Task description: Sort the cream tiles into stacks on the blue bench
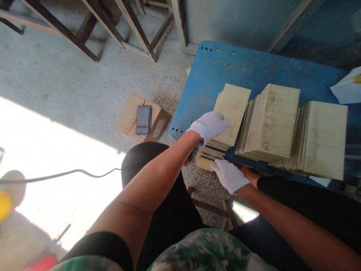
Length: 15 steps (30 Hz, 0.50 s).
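Three fanned stacks of pale flat boards lie on a blue table (254, 67). My left hand (210, 126), in a white glove, rests palm down on the leftmost stack (234, 107) at its near left corner. My right hand (229, 175), also gloved, holds a small bundle of boards (207, 157) at the table's near edge, just below the left stack. The middle stack (272, 120) and the right stack (321, 137) lie untouched.
A flattened cardboard box (142, 118) lies on the concrete floor left of the table. Wooden frames (93, 26) stand at the top left. A cable (70, 174) runs across the sunlit floor. White paper (348, 88) sits at the table's right edge.
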### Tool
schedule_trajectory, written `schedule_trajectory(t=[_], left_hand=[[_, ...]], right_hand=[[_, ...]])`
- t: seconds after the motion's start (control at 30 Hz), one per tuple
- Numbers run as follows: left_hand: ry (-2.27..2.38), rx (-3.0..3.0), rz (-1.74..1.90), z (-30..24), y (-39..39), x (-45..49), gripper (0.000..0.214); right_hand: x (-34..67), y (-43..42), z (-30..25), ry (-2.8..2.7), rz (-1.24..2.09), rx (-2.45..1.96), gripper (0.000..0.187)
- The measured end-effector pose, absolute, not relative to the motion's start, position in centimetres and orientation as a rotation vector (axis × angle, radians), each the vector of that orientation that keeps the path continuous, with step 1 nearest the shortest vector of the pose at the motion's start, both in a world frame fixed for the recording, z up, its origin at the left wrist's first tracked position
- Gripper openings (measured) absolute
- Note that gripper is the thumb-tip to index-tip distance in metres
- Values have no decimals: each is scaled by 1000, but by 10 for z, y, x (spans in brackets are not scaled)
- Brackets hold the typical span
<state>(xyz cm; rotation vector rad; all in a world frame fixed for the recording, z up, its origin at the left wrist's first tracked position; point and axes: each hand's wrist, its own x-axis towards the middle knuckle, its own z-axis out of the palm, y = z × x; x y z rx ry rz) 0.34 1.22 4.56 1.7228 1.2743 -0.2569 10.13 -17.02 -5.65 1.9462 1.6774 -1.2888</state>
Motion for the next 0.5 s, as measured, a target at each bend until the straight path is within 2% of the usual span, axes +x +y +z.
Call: schedule_trajectory(t=[0.17, 0.3, 0.4, 0.5], left_hand=[[1345, 1725, -257, 35, 12, 9, 43], [1348, 1749, -356, 29, 11, 13, 43], [1324, 1794, -421, 25, 9, 14, 41], [1328, 1819, -420, 22, 9, 14, 40]], right_hand=[[124, -147, -12, 1752, -1332, 1848, 34], [149, -123, 18, 1637, -1360, 2159, 40], [162, -115, 11, 1505, -1405, 2399, 38], [162, -114, -17, 1287, -1644, 2572, 33]])
